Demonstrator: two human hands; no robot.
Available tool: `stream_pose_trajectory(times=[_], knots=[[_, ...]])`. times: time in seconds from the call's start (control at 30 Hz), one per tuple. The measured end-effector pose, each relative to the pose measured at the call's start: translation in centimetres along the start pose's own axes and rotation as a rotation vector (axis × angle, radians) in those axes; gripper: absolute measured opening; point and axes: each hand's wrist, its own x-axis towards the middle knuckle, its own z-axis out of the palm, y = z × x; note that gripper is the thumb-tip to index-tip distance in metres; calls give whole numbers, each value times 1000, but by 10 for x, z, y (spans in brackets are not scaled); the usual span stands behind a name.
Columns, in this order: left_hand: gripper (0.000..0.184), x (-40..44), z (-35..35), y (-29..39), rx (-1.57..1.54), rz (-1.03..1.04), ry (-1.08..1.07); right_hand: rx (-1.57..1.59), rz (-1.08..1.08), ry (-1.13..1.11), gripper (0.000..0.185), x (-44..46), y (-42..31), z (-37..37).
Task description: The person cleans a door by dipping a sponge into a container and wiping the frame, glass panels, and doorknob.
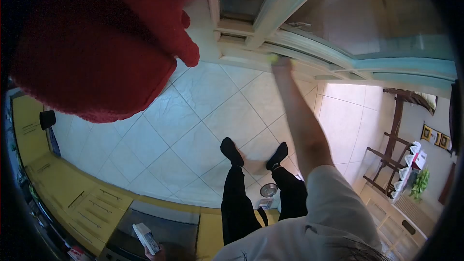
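My right hand (pixel 283 64) is stretched out to the lower rail of a white-framed glass door (pixel 309 58). Its fingers are closed, and a small yellow-green thing (pixel 274 58), blurred, shows between them and the frame; I cannot make out its kind. Near the bottom edge, my left hand (pixel 155 255) is mostly cut off by the view. It grips a flat white rectangular thing (pixel 145 237) with a greyish face, held above the dark counter section.
Red plush fabric (pixel 96 48) fills the upper left, close to the camera. Yellow cabinets (pixel 92 208) line the lower left. A metal bowl (pixel 268 190) stands by my legs on the tiled floor (pixel 193 101). Dark wooden chairs (pixel 394 140) and a green plant (pixel 420 183) are at right.
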Motion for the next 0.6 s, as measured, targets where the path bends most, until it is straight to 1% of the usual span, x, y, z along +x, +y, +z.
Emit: stream_pose_trajectory(times=[0.03, 0.07, 0.1, 0.17, 0.2, 0.23, 0.27, 0.33, 0.4, 0.43, 0.47, 0.5, 0.53, 0.6], knots=[[38, -1, 2, 0, 3, 5, 7, -26, 196, -303, 39, 29, 43, -13], [38, -2, 3, 0, 3, 2, 14, 221, 310, -249, 41, 33, 100, 8], [38, -2, 5, -1, 1, 3, 14, -177, 32, -210, 35, -9, 137, 41], [38, -2, 6, -3, 4, 7, 12, 11, 262, 265, 36, -122, 110, 155], [38, -2, 9, -5, 5, 3, 8, 19, 235, 283, 43, -98, 153, 151], [38, -2, 12, -5, 8, 1, 3, 135, 426, 185, 31, -103, 134, 154], [38, 0, 15, -7, 13, 3, -2, 185, 477, 213, 35, -105, 121, 153], [38, -3, 21, -9, 14, 3, -11, 121, 313, -289, 29, -69, 115, 107], [38, -7, 23, -11, 16, 5, -18, 93, 477, -120, 26, -46, 46, 73], [38, -9, 26, -14, 13, 11, -22, 43, 469, -21, 25, -30, 10, 50], [38, -11, 26, -15, 12, 13, -26, -113, 381, 57, 19, -14, -30, 15], [38, -13, 26, -17, 10, 20, -29, -103, 375, 36, 18, 5, -73, -19], [38, -16, 24, -19, 5, 29, -29, -34, 333, 119, 20, 21, -122, -51], [39, -24, 20, -23, -4, 51, -46, -44, 254, 123, 20, 46, -209, -112]])
